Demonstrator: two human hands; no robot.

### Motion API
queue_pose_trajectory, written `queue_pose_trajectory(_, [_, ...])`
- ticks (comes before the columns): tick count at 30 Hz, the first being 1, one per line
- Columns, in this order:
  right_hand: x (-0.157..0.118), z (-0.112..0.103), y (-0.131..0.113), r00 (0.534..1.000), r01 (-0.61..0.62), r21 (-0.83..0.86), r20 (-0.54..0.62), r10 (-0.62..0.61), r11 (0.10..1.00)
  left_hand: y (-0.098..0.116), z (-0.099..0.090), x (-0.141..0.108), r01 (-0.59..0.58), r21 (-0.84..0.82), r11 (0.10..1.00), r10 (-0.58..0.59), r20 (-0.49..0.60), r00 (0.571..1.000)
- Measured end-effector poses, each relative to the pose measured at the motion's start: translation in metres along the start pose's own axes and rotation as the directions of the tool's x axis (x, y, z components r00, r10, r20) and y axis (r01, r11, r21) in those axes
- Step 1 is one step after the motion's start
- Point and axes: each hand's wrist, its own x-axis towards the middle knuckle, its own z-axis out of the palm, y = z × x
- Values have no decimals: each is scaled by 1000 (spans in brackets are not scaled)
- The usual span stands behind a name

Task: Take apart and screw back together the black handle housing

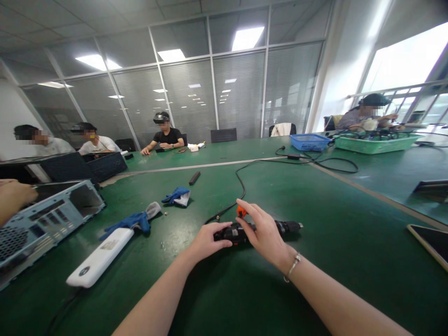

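A black corded power tool (pixel 235 233), shaped like an electric screwdriver, lies across the green table in front of me. Its narrow tip with a metal end (pixel 297 226) points right. My left hand (pixel 210 240) is closed around the tool's left end, thumb on top and fingers at the near side. Over the tool's middle, my right hand (pixel 262 231) pinches a small orange piece with a dark part (pixel 241 212) between thumb and fingers. What exactly this piece is I cannot make out. A black cord (pixel 243 189) runs behind the tool.
To the left are a white power bank-like box (pixel 101 257), blue-grey gloves (pixel 135 221) and a metal computer case (pixel 52 219), with another person's hand (pixel 16 198) at it. Farther back stand a blue basket (pixel 308 142) and a green basket (pixel 374 145). Several people sit around.
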Motion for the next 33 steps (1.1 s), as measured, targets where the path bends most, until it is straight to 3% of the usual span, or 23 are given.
queue_pose_trajectory(5, [-3, 0, -4, 968, 137, 99, -223, -112, 986, -3, 6, 0, -45, -14, 999, 45, -31, 999])
queue_pose_trajectory(7, [-5, 2, -9, 961, 160, 168, -250, -115, 973, -1, 8, 1, -77, -7, 997, 77, -30, 997])
queue_pose_trajectory(13, [-9, 13, -19, 974, 215, 169, -113, -198, 962, 3, 12, 0, -132, 17, 991, 133, -59, 989])
queue_pose_trajectory(17, [-11, 21, -15, 974, 221, 115, -74, -214, 968, 0, 15, 1, -102, 31, 994, 104, -77, 992])
queue_pose_trajectory(23, [-8, 23, -25, 972, 202, 115, 102, -214, 973, -2, 17, 1, -78, 2, 997, 78, -89, 993])
queue_pose_trajectory(27, [-7, 21, -29, 974, 202, 36, 95, -204, 979, -2, 17, 2, -86, -8, 996, 85, -82, 993])
queue_pose_trajectory(33, [-4, 19, -30, 975, 140, 220, 137, -173, 965, -2, 16, 2, -79, 35, 996, 82, -84, 993])
